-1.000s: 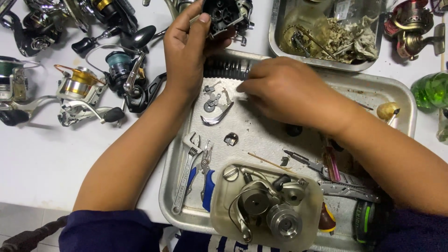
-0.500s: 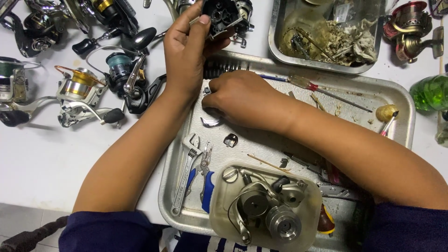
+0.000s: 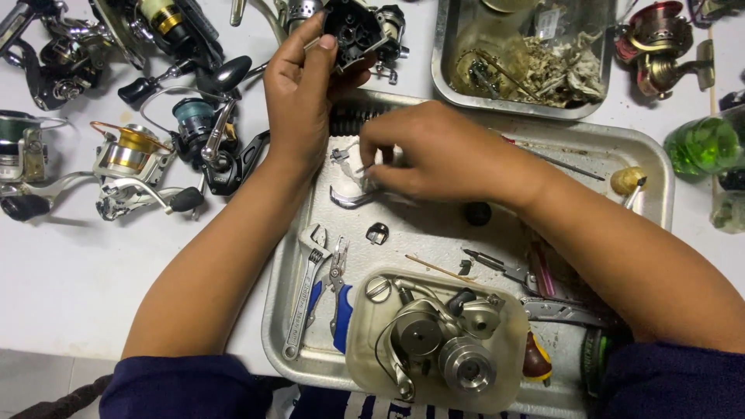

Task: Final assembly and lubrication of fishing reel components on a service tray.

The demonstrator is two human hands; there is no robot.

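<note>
Two hands work over the metal tray (image 3: 660,167): the left hand (image 3: 299,93) clasps an opened black reel body (image 3: 353,31) at twelve o'clock, the right hand (image 3: 434,151) pinches small loose parts (image 3: 348,155) mid-tray, so reassembly looks barely begun.

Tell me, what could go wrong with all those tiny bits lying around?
The right hand pinches a tiny part over the metal tray; it might slip and get lost among the loose pieces there. The left hand holds the opened reel body up by its fingers alone, so it could tip or drop. The right forearm lies across the tray near the small screwdriver and might nudge it.
</note>
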